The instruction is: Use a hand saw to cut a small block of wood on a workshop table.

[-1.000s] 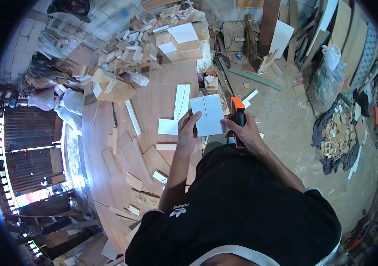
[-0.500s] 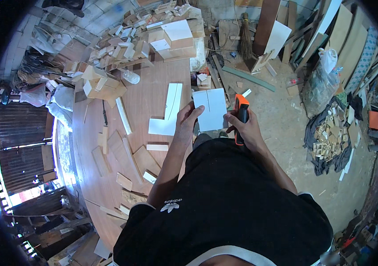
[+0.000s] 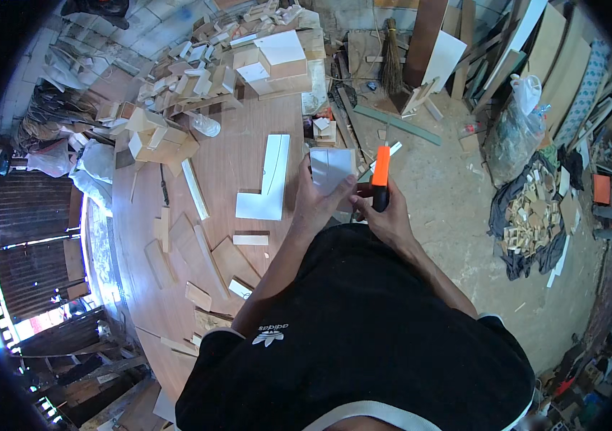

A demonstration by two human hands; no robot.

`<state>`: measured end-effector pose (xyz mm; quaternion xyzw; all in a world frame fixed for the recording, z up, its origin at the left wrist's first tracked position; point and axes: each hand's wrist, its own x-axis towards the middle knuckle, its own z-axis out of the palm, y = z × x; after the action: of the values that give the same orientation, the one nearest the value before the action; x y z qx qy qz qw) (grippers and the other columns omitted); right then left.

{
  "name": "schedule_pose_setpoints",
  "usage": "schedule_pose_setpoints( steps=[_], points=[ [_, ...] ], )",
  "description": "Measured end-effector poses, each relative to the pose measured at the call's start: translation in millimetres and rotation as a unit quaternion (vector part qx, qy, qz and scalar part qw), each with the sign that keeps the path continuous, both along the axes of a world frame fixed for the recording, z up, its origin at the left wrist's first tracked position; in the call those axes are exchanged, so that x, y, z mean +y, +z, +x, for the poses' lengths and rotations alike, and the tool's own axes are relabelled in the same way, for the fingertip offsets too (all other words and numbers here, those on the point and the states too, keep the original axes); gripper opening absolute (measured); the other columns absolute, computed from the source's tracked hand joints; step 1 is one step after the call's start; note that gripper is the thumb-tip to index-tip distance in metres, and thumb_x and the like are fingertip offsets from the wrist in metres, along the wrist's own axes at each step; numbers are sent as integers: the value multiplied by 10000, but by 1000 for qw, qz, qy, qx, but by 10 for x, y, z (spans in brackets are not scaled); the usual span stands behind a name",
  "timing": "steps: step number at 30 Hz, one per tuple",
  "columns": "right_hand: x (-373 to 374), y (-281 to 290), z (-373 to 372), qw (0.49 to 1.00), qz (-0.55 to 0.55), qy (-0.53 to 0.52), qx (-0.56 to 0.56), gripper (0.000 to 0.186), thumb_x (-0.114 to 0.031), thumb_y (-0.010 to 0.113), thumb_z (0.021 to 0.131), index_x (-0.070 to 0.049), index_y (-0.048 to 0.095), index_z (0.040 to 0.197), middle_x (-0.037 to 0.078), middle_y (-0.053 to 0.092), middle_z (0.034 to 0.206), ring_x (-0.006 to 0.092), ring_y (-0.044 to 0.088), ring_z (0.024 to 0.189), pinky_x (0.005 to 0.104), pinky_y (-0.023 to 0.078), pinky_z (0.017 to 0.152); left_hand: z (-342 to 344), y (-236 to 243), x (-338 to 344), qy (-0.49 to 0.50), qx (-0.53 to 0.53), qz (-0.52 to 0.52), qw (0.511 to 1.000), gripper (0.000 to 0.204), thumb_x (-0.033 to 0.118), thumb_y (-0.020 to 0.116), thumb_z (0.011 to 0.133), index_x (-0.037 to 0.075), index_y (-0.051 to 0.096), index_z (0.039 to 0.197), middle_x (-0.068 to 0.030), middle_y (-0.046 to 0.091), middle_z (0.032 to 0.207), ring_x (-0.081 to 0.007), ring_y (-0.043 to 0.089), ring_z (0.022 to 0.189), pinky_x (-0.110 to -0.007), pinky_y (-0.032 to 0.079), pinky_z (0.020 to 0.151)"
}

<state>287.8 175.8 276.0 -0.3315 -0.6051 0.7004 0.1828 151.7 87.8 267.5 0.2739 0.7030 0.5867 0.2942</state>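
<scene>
My left hand (image 3: 319, 195) is closed on a small white-faced board (image 3: 331, 169), its thumb across the face. The board is tilted, with a dark line down its white side and a pale wood edge at the right. My right hand (image 3: 385, 212) is wrapped round an orange-and-black utility knife (image 3: 382, 167), held upright just right of the board. Its fingertips are by the board's lower right corner; whether they touch it, I cannot tell. Left of my hands, an L-shaped white board (image 3: 271, 183) with a drawn line lies on the wooden table (image 3: 230, 161).
Wood strips and offcuts (image 3: 205, 248) are scattered over the table. Box-like wooden pieces (image 3: 273, 68) and a clear plastic jar (image 3: 207, 125) stand farther back. Right on the floor are a heap of scraps (image 3: 534, 215), a clear bag (image 3: 514, 140) and a green strip (image 3: 399, 124).
The white board has tilted away from facing up and shows its edge. My right hand has turned the utility knife and moved slightly left, closer to my left hand. The view has shifted slightly.
</scene>
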Motion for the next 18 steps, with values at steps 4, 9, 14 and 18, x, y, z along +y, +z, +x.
schedule_pose_setpoints(
  steps=[4, 9, 14, 18],
  points=[
    [1, -58, -2, 996, 41, 19, 77, 338, -61, 682, 870, 9, 478, 1130, 149, 661, 1016, 176, 658, 842, 288, 560, 627, -42, -266, -23, -15, 13, 15, 1000, 707, 235, 713, 838, -42, 298, 1340, -175, 511, 1238, -212, 562, 1087, -327, 488, 917],
    [95, -37, 42, 993, -26, -33, 111, 326, -50, 657, 883, 15, 465, 1138, 150, 663, 1064, 179, 662, 866, 289, 565, 587, -155, -105, -50, -109, -491, 325, 801, 721, 253, 474, 782, -56, 290, 1408, -293, 453, 1351, -380, 486, 1245, -461, 402, 1051],
    [-8, 80, 84, 996, -51, -6, 68, 316, -104, 666, 891, 18, 446, 1081, 183, 641, 1089, 204, 649, 914, 335, 592, 612, -138, 31, -65, -122, -512, 334, 782, 719, 286, 405, 776, -52, 328, 1407, -270, 451, 1377, -388, 511, 1226, -474, 398, 1058],
    [-70, 64, 124, 997, -60, -20, 40, 321, -93, 678, 880, 8, 441, 1071, 171, 641, 1005, 206, 657, 845, 341, 588, 600, -143, -124, -91, -30, -458, 190, 868, 589, 300, 393, 840, -35, 439, 1323, -209, 559, 1256, -332, 582, 1131, -461, 445, 1003]
  ],
)
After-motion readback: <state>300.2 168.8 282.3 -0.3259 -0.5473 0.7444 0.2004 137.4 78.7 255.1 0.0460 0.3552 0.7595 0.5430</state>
